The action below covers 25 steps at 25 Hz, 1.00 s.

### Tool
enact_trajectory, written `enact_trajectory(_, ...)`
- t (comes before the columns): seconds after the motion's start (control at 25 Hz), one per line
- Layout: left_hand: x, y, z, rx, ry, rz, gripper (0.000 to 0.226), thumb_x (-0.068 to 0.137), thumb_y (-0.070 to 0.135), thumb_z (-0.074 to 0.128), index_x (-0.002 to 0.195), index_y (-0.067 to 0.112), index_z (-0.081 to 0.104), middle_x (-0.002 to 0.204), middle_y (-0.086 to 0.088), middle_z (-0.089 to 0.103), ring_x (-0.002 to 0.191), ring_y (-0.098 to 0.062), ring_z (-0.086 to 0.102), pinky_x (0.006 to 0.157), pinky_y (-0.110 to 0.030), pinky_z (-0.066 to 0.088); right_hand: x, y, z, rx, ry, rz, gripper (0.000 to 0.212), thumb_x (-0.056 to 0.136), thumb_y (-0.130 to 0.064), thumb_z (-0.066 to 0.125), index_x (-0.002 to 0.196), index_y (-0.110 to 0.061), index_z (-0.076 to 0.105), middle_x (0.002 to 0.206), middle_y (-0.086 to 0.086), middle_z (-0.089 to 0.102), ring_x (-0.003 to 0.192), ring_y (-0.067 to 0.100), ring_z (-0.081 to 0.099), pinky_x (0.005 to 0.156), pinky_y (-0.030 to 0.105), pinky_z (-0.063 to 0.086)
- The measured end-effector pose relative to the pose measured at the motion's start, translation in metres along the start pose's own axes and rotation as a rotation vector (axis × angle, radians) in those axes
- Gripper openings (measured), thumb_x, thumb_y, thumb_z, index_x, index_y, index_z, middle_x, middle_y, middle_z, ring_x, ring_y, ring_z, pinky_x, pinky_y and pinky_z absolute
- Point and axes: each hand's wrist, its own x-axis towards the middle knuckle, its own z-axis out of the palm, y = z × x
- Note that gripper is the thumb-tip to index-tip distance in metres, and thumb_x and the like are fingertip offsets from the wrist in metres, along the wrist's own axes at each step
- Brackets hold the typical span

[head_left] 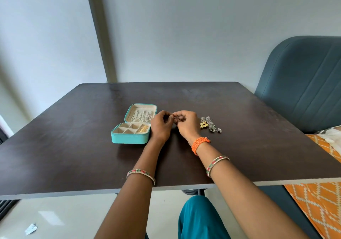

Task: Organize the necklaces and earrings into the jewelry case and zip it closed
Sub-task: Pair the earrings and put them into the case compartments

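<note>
A turquoise jewelry case point(129, 138) lies open on the dark table point(73, 146), left of my hands. Silver necklaces point(142, 117) hang in its raised lid, and gold earrings point(143, 128) fill the right compartments of the tray. My left hand point(162, 126) and my right hand point(185, 125) meet just right of the case, fingers curled, pinching a small earring point(179, 118) between them; most of it is hidden. A heap of silver earrings point(211, 124) with a yellow flower piece point(203, 124) lies on the table to the right of my right hand.
A blue-grey padded chair point(304, 83) stands at the table's right side, with orange patterned cloth point(321, 198) below it. The wall is close behind the table's far edge. A scrap of paper point(31, 228) lies on the floor.
</note>
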Motion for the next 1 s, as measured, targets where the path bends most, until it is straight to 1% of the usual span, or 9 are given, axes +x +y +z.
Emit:
enact_trajectory(0.12,0.010,-0.007,-0.005,0.017,0.003,-0.003,0.014,0.089,0.012,0.060,0.095,0.001,0.068,0.091,-0.013,0.071,0.083,-0.022,0.063,0.065,-0.020,0.037,0.008,0.003,0.006,-0.076,0.001,-0.030,0.025,0.079,0.006,0.060,0.087,-0.012,0.076,0.072,-0.001,0.069,0.071,0.007,0.065,0.068,0.020,0.051)
enact_trajectory(0.24,0.019,-0.012,-0.003,0.128,-0.034,0.029,0.015,0.088,0.015,0.061,0.091,0.003,0.069,0.087,-0.012,0.071,0.081,-0.023,0.064,0.062,-0.020,0.033,0.016,0.008,0.006,-0.119,0.080,-0.039,0.026,0.078,0.007,0.057,0.087,-0.008,0.076,0.072,0.001,0.069,0.070,0.009,0.063,0.063,0.011,0.042)
enact_trajectory(0.32,0.021,-0.013,-0.003,0.147,-0.046,0.021,0.015,0.088,0.017,0.061,0.089,0.004,0.070,0.085,-0.010,0.071,0.078,-0.022,0.063,0.061,-0.019,0.033,0.019,0.011,0.002,-0.141,0.102,-0.050,0.030,0.078,0.009,0.051,0.091,-0.006,0.074,0.073,0.005,0.070,0.069,0.011,0.062,0.061,0.008,0.040)
enact_trajectory(0.44,0.023,-0.014,-0.007,0.162,-0.081,0.024,0.016,0.088,0.018,0.062,0.089,0.004,0.070,0.085,-0.011,0.071,0.072,-0.016,0.057,0.060,-0.020,0.032,0.023,0.014,-0.007,-0.130,0.072,-0.062,0.027,0.081,0.007,0.054,0.091,-0.009,0.074,0.070,0.002,0.065,0.067,0.009,0.061,0.058,0.000,0.039)
enact_trajectory(0.48,0.024,-0.014,-0.008,0.169,-0.096,0.029,0.015,0.088,0.017,0.062,0.089,0.004,0.070,0.085,-0.011,0.071,0.072,-0.017,0.057,0.060,-0.020,0.032,0.025,0.015,-0.010,-0.123,0.058,-0.062,0.024,0.082,0.005,0.057,0.089,-0.009,0.074,0.070,0.001,0.065,0.066,0.009,0.060,0.059,0.001,0.041)
enact_trajectory(0.6,0.028,-0.014,-0.010,0.165,-0.108,0.035,0.013,0.088,0.015,0.063,0.089,0.004,0.070,0.086,-0.011,0.072,0.078,-0.021,0.062,0.062,-0.019,0.033,0.029,0.016,-0.014,-0.091,0.068,-0.051,0.013,0.080,-0.001,0.065,0.081,-0.011,0.072,0.069,0.004,0.066,0.067,0.016,0.064,0.068,0.023,0.052)
enact_trajectory(0.64,0.029,-0.015,-0.011,0.158,-0.104,0.036,0.012,0.087,0.013,0.063,0.088,0.004,0.071,0.086,-0.011,0.072,0.077,-0.020,0.062,0.062,-0.018,0.033,0.030,0.016,-0.015,-0.100,0.074,-0.049,0.008,0.080,-0.004,0.068,0.080,-0.011,0.071,0.070,0.004,0.068,0.067,0.015,0.064,0.069,0.025,0.052)
enact_trajectory(0.8,0.033,-0.018,-0.009,0.173,-0.108,0.041,0.010,0.086,0.011,0.063,0.088,0.006,0.072,0.087,-0.008,0.073,0.077,-0.016,0.061,0.063,-0.016,0.034,0.036,0.015,-0.016,-0.152,-0.039,-0.089,0.005,0.079,-0.008,0.072,0.078,-0.013,0.071,0.067,-0.002,0.067,0.061,0.004,0.058,0.063,0.018,0.046)
enact_trajectory(1.0,0.034,-0.015,-0.007,0.258,-0.116,0.059,0.010,0.087,0.016,0.063,0.090,0.015,0.073,0.084,0.000,0.071,0.075,-0.014,0.058,0.064,-0.022,0.035,0.047,0.017,-0.013,-0.184,-0.136,-0.118,0.009,0.078,-0.009,0.072,0.079,-0.018,0.072,0.065,-0.008,0.063,0.058,0.001,0.054,0.061,0.017,0.045)
